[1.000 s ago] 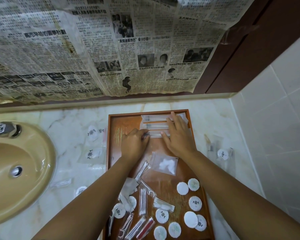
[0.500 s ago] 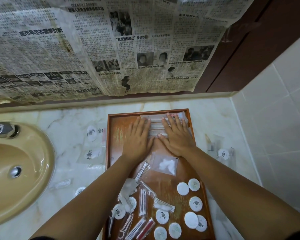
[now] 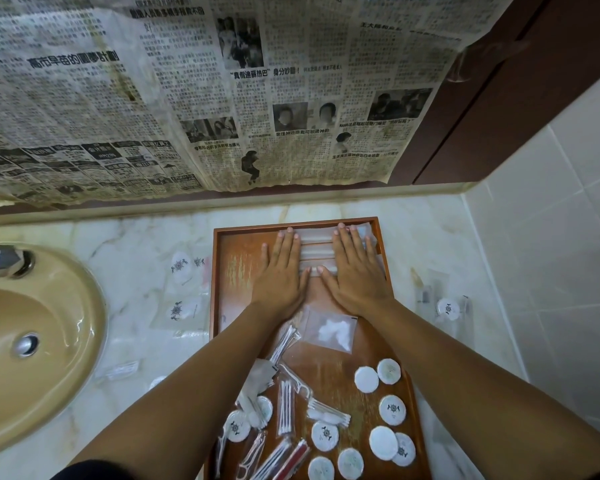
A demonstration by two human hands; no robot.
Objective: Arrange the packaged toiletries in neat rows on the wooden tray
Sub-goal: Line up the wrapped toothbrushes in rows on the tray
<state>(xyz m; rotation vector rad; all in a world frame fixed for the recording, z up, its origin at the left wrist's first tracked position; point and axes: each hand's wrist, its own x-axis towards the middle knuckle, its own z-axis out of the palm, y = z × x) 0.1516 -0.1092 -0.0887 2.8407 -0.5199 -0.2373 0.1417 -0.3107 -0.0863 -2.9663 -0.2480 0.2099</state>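
While both hands lie flat, palms down, at the far end of the wooden tray (image 3: 238, 271), a set of long clear packets (image 3: 317, 252) lies under and between them, laid in rows across the tray close to its far rim. The left hand (image 3: 280, 275) covers the packets' left ends and the right hand (image 3: 357, 271) their right ends. On each hand the 4 fingers are straight and held close together, pointing away from the person. The 2 thumbs angle inward until their tips almost meet on the nearest packet. Just behind the wrists, in the middle of the tray, lies a clear bag of white cotton (image 3: 330, 330). The near half of the tray holds a loose scatter: round white wrapped discs (image 3: 392, 409), some with a dark emblem, lie mostly on the right. A packet of cotton swabs (image 3: 285, 403), floss picks (image 3: 295, 375) and a red-handled item in a clear sleeve (image 3: 294, 458) lie toward the left. The left forearm crosses the tray's near left corner and hides part of that pile. The tray sits on a pale marble counter (image 3: 136, 282). More clear packets (image 3: 182, 270) lie on the counter just left of the tray, and others (image 3: 447, 308) lie to its right, near the white tiled wall (image 3: 551, 237). A beige sink (image 3: 49, 358) with a metal faucet (image 3: 0, 259) fills the left side. Sheets of newspaper (image 3: 187, 98) hang above the counter's back edge.
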